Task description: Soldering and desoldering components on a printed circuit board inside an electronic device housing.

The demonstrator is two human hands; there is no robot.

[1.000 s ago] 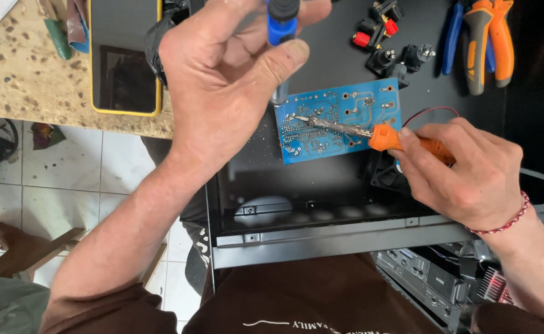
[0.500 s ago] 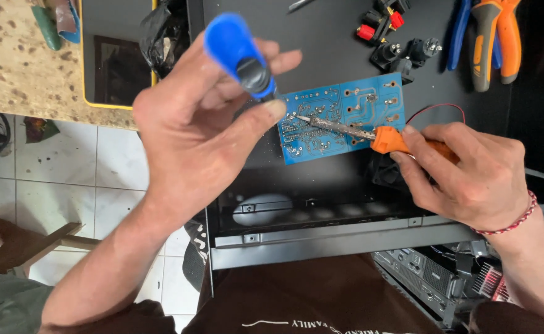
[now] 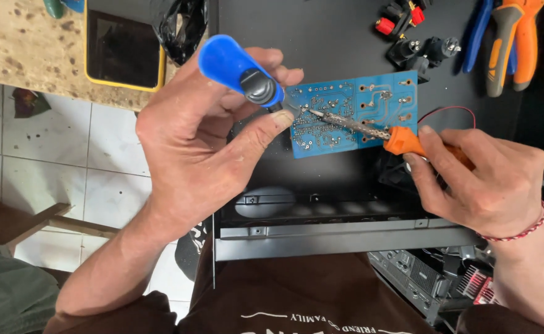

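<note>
Blue circuit board (image 3: 352,114), lying solder-side up on black metal chassis (image 3: 346,238). Left hand (image 3: 204,142) clamped on blue desoldering pump (image 3: 241,69), right hand (image 3: 482,179) on orange soldering iron (image 3: 402,141); tips meeting at one joint. Joint apparently mid-rework, not yet cleared.

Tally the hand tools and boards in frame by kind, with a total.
Blue desoldering pump, in the left hand: 1
Orange-handled soldering iron, in the right hand: 1
Blue circuit board: 1
Pliers, orange and blue handles: 2
Total: 5
</note>
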